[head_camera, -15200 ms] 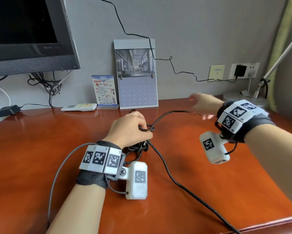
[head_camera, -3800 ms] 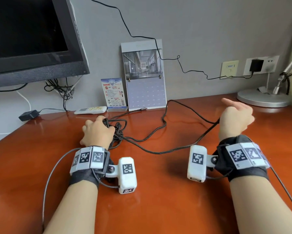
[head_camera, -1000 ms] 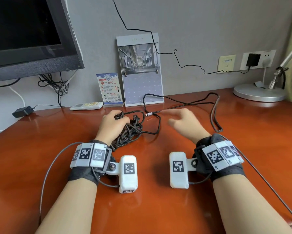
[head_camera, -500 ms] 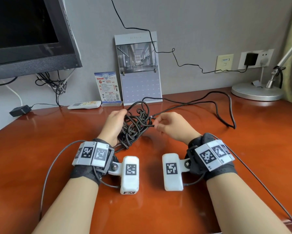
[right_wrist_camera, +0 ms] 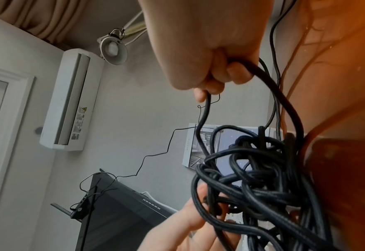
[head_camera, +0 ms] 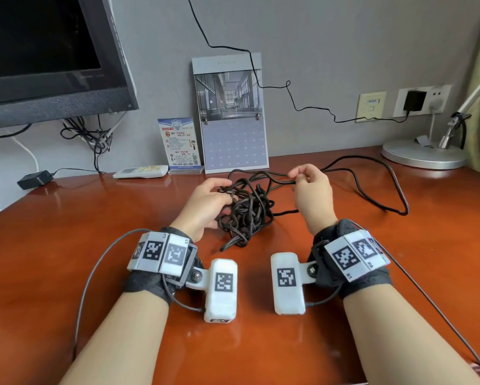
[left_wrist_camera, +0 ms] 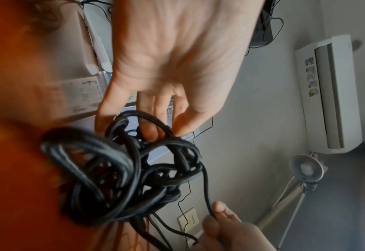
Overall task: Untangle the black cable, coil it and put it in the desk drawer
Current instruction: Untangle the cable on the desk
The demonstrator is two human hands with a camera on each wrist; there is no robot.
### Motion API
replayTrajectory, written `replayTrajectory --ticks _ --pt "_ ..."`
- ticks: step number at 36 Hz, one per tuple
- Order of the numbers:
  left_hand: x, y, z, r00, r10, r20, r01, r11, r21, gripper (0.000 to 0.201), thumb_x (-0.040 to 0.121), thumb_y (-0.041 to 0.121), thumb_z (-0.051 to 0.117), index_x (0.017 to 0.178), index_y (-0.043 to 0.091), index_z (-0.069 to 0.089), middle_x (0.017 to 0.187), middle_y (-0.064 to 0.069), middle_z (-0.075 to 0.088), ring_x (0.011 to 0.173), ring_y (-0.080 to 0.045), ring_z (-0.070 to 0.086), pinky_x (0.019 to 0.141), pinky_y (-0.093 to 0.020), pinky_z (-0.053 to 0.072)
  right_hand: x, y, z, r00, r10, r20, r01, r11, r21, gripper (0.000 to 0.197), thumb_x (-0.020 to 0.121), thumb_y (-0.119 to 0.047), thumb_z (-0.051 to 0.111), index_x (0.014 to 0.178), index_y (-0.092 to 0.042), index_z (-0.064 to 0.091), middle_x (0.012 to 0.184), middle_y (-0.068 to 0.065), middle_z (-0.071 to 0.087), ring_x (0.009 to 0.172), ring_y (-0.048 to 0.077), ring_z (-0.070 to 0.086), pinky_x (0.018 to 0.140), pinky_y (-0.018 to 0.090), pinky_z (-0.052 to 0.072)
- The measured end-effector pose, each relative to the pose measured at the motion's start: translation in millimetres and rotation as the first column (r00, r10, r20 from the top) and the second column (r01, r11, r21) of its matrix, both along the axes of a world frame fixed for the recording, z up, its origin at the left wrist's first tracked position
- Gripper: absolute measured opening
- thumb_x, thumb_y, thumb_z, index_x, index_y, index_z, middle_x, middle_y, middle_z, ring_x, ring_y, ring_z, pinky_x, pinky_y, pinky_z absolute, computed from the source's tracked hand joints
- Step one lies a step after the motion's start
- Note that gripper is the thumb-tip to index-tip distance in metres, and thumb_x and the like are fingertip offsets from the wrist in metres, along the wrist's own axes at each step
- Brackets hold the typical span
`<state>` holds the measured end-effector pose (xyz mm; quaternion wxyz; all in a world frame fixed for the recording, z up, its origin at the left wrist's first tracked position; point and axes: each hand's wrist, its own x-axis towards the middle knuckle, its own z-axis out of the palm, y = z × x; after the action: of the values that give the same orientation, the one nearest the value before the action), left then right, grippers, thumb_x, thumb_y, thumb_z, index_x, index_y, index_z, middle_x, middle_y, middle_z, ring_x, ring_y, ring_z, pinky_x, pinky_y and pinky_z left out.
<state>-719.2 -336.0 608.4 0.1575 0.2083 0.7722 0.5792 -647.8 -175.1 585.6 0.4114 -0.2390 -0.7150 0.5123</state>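
Note:
The black cable (head_camera: 247, 212) is a tangled bundle between my hands, lifted partly off the red-brown desk (head_camera: 66, 245), its lower end still touching the wood. My left hand (head_camera: 208, 201) holds the bundle's left side, fingers hooked into the loops (left_wrist_camera: 147, 132). My right hand (head_camera: 305, 179) pinches one strand at the bundle's upper right, fingers curled round the strand (right_wrist_camera: 218, 79). A loose length of the cable (head_camera: 394, 190) trails from there in a big loop over the desk to the right. No drawer is in view.
Against the wall stand a calendar (head_camera: 230, 118), a small card (head_camera: 180, 143) and a white remote (head_camera: 141, 171). A monitor (head_camera: 47, 56) hangs at the left, a lamp base (head_camera: 422, 154) sits at the far right. A thin wall wire runs to a charger (head_camera: 412, 100).
My right hand has moved up and to the right, drawing a strand out of the bundle. The tangle has risen a little and spread between my hands; the left hand keeps its hold.

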Motion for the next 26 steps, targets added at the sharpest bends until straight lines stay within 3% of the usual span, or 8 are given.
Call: replayTrajectory --ticks 4,6,8,12,14,18,23,26 --pt "1 1 -1 0.997 0.007 -0.083 -0.009 1.0 -0.022 0.034 0.089 0.004 0.052 0.117 0.021 0.061 0.097 -0.002 0.067 0.075 -0.012 0.061 0.074 -0.029 0.049 4 1 1 0.996 -0.068 0.056 0.061 0.992 0.113 0.031 0.092 0.0 0.031 0.078 -0.014 0.055 0.064 -0.001 0.049 0.052 0.012 0.04 0.049 0.023 0.031" --pt "0 -1 0 0.99 0.011 -0.142 -0.013 1.0 -0.014 0.03 0.09 0.002 0.051 0.114 0.015 0.063 0.099 -0.006 0.068 0.073 -0.009 0.063 0.061 -0.011 0.049 3 1 2 0.995 -0.08 0.058 0.073 0.99 0.119 0.031 0.093 -0.001 0.032 0.079 -0.014 0.056 0.069 0.002 0.054 0.056 0.014 0.044 0.054 0.025 0.035" --pt "-1 -2 -1 0.979 0.017 -0.202 -0.021 1.0 -0.017 0.03 0.091 0.0 0.048 0.114 0.01 0.064 0.097 -0.01 0.068 0.07 -0.006 0.061 0.049 -0.003 0.042 3 1 1 0.995 -0.086 0.044 0.08 0.989 0.127 0.031 0.093 -0.001 0.032 0.078 -0.014 0.056 0.073 0.004 0.057 0.064 0.02 0.052 0.062 0.027 0.04" --pt "-4 1 -2 0.97 0.058 -0.235 -0.065 0.998 -0.023 0.022 0.086 0.005 0.059 0.107 0.011 0.065 0.102 -0.009 0.067 0.072 -0.012 0.06 0.058 -0.011 0.048 5 -3 3 0.997 -0.067 0.05 0.057 0.984 0.17 0.031 0.09 0.002 0.032 0.076 -0.013 0.055 0.069 0.0 0.053 0.062 0.018 0.049 0.062 0.027 0.034" --pt "-5 2 -5 0.963 0.093 -0.253 -0.111 0.992 -0.058 0.018 0.084 0.012 0.064 0.101 0.017 0.061 0.099 -0.006 0.066 0.076 -0.013 0.058 0.065 -0.019 0.045 5 -6 4 0.998 -0.037 0.06 0.023 0.974 0.223 0.032 0.089 0.003 0.033 0.075 -0.014 0.055 0.081 0.003 0.052 0.063 0.013 0.042 0.061 0.025 0.031" --pt "-8 5 -8 0.962 0.13 -0.241 -0.156 0.983 -0.092 0.023 0.085 0.019 0.063 0.105 0.016 0.051 0.097 -0.001 0.059 0.074 -0.01 0.053 0.065 -0.02 0.04 5 -11 4 0.985 0.062 0.161 -0.111 0.943 0.313 0.021 0.092 -0.014 0.046 0.081 -0.019 0.063 0.097 -0.004 0.044 0.075 0.006 0.048 0.067 0.025 0.037" --pt "-7 5 -8 0.942 0.076 -0.326 -0.121 0.985 -0.119 0.01 0.082 0.011 0.061 0.079 0.017 0.053 0.069 0.004 0.046 0.059 -0.01 0.041 0.056 -0.024 0.032 6 -14 2 0.977 0.072 0.198 -0.157 0.879 0.451 0.013 0.089 -0.028 0.059 0.098 -0.025 0.067 0.098 -0.007 0.054 0.093 0.011 0.056 0.082 0.032 0.046" --pt "-7 3 -7 0.938 0.073 -0.339 -0.121 0.985 -0.121 0.014 0.079 0.012 0.064 0.082 0.022 0.055 0.091 0.0 0.047 0.075 -0.01 0.045 0.066 -0.025 0.034 10 -17 5 0.983 0.07 0.171 -0.152 0.832 0.533 0.021 0.09 -0.024 0.059 0.109 -0.03 0.068 0.097 -0.009 0.068 0.095 0.012 0.06 0.079 0.03 0.047"
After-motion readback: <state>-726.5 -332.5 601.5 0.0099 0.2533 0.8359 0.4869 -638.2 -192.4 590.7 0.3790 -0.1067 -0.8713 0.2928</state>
